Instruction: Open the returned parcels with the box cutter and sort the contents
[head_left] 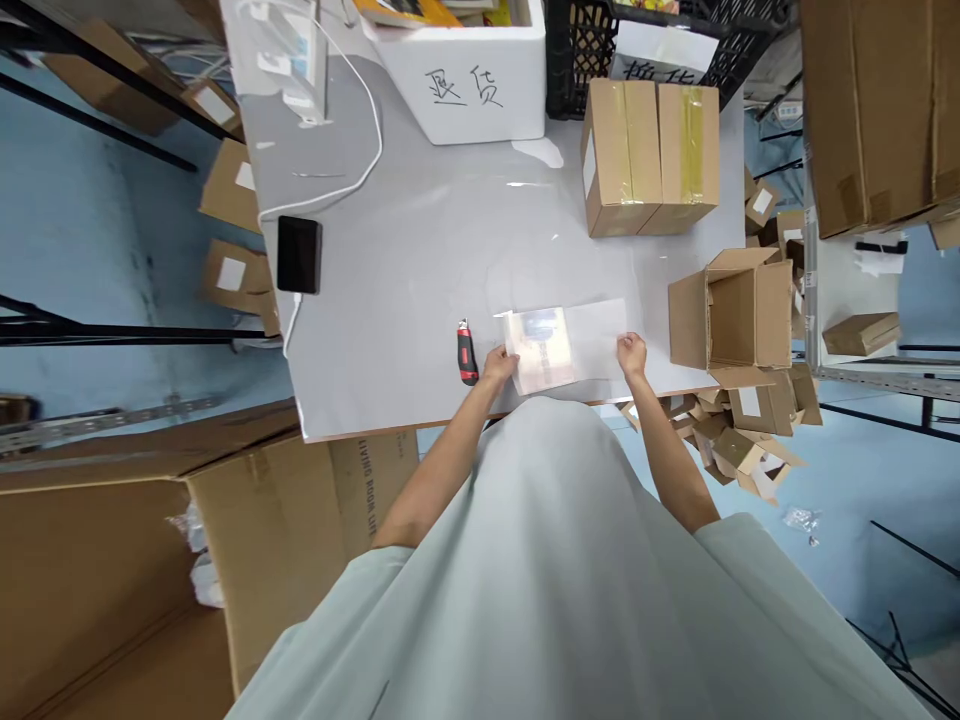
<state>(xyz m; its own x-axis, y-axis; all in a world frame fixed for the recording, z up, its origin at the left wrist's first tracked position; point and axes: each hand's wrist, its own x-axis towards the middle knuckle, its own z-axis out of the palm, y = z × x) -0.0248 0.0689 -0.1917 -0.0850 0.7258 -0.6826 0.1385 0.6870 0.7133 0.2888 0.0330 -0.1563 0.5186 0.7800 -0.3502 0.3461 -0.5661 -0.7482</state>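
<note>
A clear plastic bag (596, 335) lies near the table's front edge, with a flat, pale printed item (541, 352) inside its left part. Glare hides what is printed on it, so I cannot tell whether it is a booklet or a card. My left hand (500, 366) is closed on the bag's left edge, at the printed item's side. At the bag's flat right end, the fingers of my right hand (632, 354) pinch the plastic. A red and black box cutter (466, 352) rests just left of my left hand.
An open cardboard box (731, 310) stands at the table's right edge. Behind are two taped cartons (651, 158), a white foam bin (487, 85) and a black crate (577, 60). A phone (298, 255) with a white cable lies left. Loose cartons (757, 460) are piled below right.
</note>
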